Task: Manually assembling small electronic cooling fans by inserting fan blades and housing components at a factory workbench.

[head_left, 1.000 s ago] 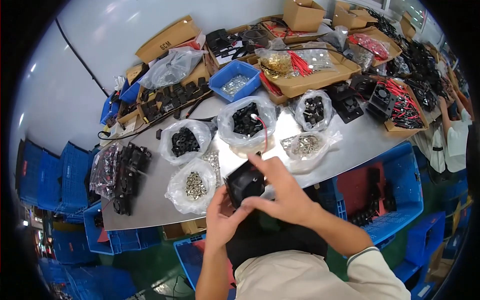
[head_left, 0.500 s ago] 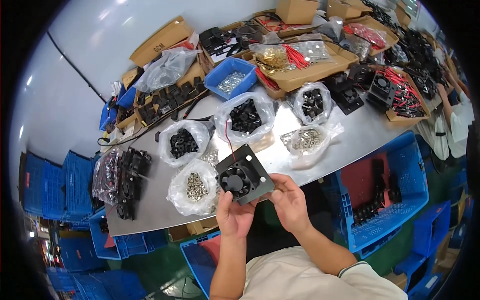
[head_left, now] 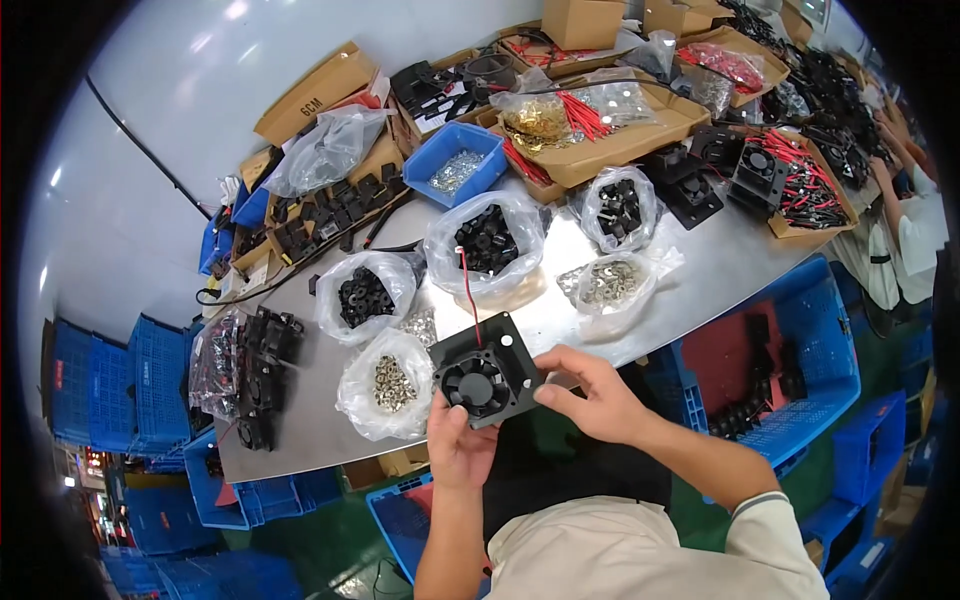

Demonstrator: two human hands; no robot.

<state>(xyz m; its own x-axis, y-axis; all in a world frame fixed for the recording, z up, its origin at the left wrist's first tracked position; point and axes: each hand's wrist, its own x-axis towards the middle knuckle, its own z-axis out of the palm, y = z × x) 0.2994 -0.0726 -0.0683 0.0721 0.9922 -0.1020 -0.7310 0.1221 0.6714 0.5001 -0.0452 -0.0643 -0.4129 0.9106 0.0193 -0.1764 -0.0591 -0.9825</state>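
One black fan unit [head_left: 478,385], gripped by my left hand [head_left: 460,447] at the table [head_left: 715,262] edge; my right hand [head_left: 603,403] at its side, grip unclear. Five open bags [head_left: 490,286]: three hold black parts [head_left: 487,240], two metal pieces [head_left: 394,386].

The fan [head_left: 475,388] looks matt, probably plastic; the tabletop [head_left: 725,262] glossy metal; the bags [head_left: 356,402] crinkled plastic.

At the far edge of the table [head_left: 305,420], a blue bin [head_left: 474,187] of shiny parts [head_left: 457,171] stands beside an open cardboard box [head_left: 605,163], while a plastic bag [head_left: 214,365] lies near the left edge.
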